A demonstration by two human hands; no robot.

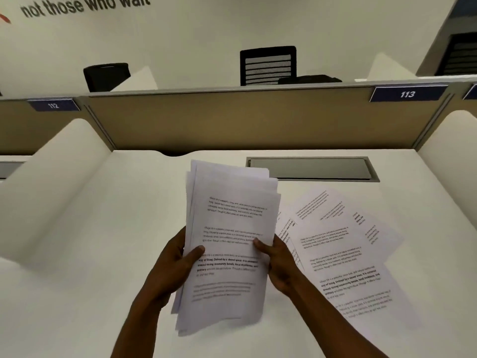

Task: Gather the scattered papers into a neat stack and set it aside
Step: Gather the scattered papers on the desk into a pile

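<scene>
A loose bundle of printed papers point(232, 223) is held up above the white desk point(103, 241), its edges uneven and fanned at the top. My left hand point(178, 262) grips the bundle's left edge, thumb on the front sheet. My right hand point(278, 262) grips the right edge, thumb on the front as well. Several more printed sheets point(343, 254) lie spread and overlapping on the desk to the right of the bundle, partly under my right forearm.
A grey cable hatch point(312, 168) is set into the desk behind the papers. White curved dividers point(51, 182) flank the desk on both sides, and a tan partition point(232, 120) closes the back. Black chairs stand beyond it.
</scene>
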